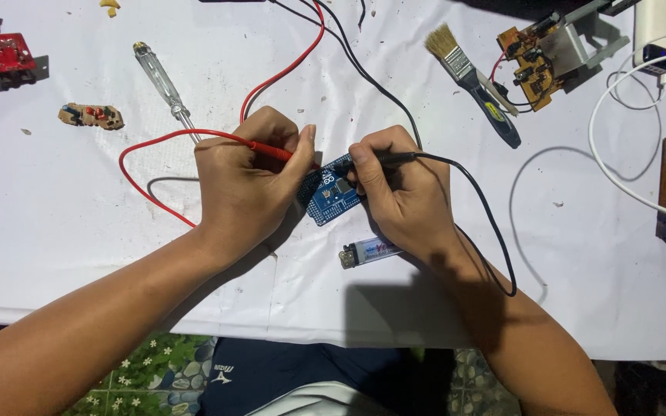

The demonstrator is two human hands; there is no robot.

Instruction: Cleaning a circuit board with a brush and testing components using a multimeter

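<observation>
Your left hand (250, 179) is closed tight round the red probe (267, 148) and your right hand (396, 185) pinches the black probe (393, 158) like a pen, both tips down on the small blue circuit board (331, 191) lying on the white table (71, 231) between your hands. I'd keep both wrists planted so the tips don't skate across neighbouring pins, and mind the lighter (368, 252) just beside your right wrist

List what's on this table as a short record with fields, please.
Left hand: holds red probe to blue circuit board
Right hand: holds black probe to the same board
Near the hands: lighter, clear-handled screwdriver
Farther off: paintbrush, brown circuit board
Surface: white table cover
</observation>
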